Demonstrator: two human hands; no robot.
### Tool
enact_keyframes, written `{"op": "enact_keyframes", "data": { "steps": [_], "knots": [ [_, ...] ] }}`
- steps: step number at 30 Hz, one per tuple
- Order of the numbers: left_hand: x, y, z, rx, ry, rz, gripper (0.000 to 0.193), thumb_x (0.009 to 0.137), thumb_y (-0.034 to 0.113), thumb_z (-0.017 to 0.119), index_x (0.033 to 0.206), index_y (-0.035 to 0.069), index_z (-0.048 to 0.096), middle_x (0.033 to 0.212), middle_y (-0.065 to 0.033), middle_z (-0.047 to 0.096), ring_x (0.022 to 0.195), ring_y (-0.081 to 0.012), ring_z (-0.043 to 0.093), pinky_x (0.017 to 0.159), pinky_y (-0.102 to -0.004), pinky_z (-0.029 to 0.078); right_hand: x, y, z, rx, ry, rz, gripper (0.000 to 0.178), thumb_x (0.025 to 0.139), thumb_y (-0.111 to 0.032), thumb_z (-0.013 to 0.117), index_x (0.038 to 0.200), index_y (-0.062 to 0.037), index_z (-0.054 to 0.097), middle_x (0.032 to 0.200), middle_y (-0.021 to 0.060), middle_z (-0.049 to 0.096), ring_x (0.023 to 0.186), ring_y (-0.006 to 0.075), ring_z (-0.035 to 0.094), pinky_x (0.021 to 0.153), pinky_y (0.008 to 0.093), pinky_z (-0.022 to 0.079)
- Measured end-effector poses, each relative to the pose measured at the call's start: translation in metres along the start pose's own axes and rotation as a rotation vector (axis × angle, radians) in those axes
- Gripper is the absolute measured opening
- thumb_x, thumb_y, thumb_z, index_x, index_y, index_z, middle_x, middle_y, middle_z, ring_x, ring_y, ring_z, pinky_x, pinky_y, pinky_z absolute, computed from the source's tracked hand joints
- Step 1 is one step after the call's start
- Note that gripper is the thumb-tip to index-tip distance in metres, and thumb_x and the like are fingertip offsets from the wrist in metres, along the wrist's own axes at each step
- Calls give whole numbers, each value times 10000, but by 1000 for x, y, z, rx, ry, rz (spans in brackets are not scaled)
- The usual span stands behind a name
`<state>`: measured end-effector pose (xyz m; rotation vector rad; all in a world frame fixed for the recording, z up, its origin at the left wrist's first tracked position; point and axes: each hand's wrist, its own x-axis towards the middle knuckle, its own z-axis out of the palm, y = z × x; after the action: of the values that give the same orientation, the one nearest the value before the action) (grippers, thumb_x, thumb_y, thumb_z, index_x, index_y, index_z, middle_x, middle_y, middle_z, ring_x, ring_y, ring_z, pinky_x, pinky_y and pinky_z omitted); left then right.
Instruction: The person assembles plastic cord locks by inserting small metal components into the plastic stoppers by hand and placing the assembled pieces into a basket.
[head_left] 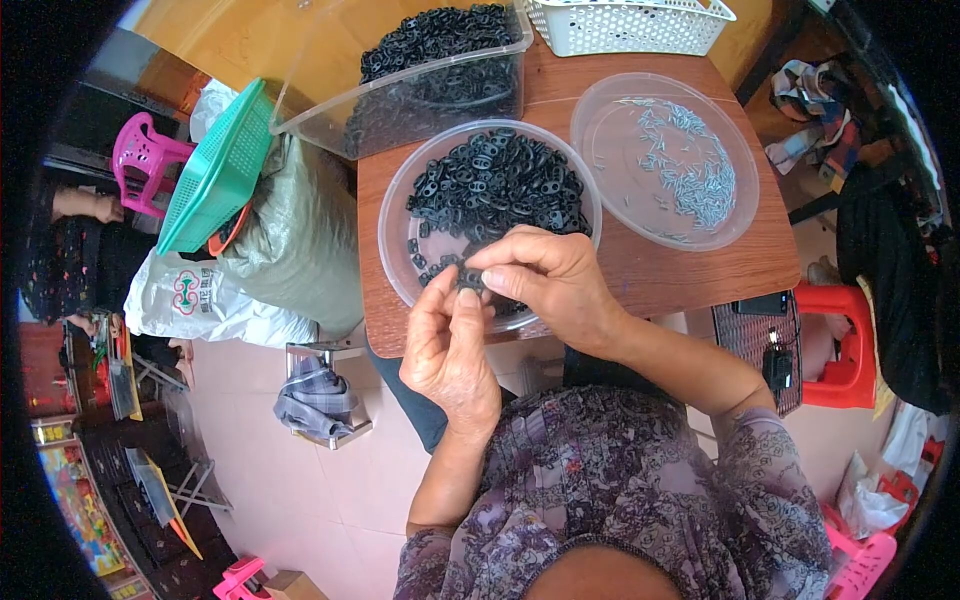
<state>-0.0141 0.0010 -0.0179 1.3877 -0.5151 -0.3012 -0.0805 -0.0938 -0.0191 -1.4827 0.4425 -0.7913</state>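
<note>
Left hand (448, 345) and right hand (548, 280) meeting fingertip to fingertip, both pinched narrow on 1 small black plastic piece (470, 277), seemingly a two-holed link, though partly hidden by the fingers. Directly beyond and under the grip, a round clear bowl (395, 240) heaped with matching black pieces, set on the brown tabletop (660, 270). Right of the grip, a second clear dish (600, 110) scattered with thin metal pins (690, 170). Farther beyond, a clear rectangular tub (330, 110) of more black pieces and a white basket (625, 28).
</note>
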Motion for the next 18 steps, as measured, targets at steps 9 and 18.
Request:
{"op": "enact_keyframes", "data": {
  "steps": [9, 18],
  "knots": [
    [-1, 1, 4, -76, 2, -42, 246, 799, -1, 588, 1036, -64, 565, 732, -24, 567, 617, -90, 548, 580, -196, 476, 0, -1, 1, 77, -11, 47, 111, 775, -8, 552, 847, 24, 629, 720, 63, 558, 609, 113, 567, 557, 243, 453],
    [-2, -2, 2, -41, -48, -58, 266, 830, -8, 553, 1093, -48, 552, 779, -15, 572, 656, -62, 538, 601, -185, 474, -1, 1, 1, 196, 23, 129, 72, 757, 1, 552, 798, 40, 597, 690, 58, 566, 601, 101, 559, 528, 238, 448]
  ]
}}
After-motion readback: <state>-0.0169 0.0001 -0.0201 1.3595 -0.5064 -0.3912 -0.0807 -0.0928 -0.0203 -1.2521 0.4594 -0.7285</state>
